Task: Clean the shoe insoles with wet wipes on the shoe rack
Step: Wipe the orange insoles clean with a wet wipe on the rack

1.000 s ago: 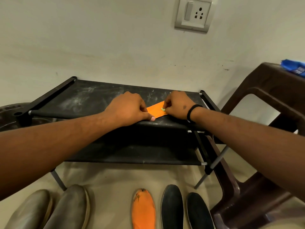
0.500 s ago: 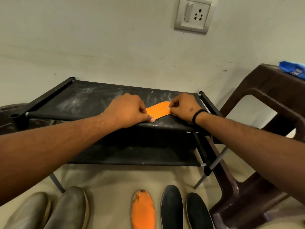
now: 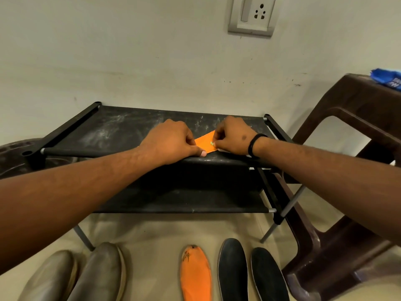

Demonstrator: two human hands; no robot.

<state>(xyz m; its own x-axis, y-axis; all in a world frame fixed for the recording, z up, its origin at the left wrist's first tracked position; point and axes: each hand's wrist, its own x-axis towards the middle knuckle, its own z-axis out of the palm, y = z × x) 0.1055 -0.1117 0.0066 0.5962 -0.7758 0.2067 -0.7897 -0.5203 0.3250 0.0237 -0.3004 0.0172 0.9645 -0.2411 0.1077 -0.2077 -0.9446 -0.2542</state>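
We count four insoles: one orange insole [image 3: 205,142] on the shoe rack [image 3: 121,131] top shelf, between our hands; one orange [image 3: 196,276] and two black insoles [image 3: 233,272] on the floor below them. Two grey shoes [image 3: 86,276] down left. Left hand [image 3: 171,142] curled, pinning the insole. Right hand [image 3: 235,136] curled on the insole, pinching a greenish bit; wipe [image 3: 223,150] edge peeks under it.

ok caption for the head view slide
Both hands, left hand and right hand, work an orange insole on the shoe rack.
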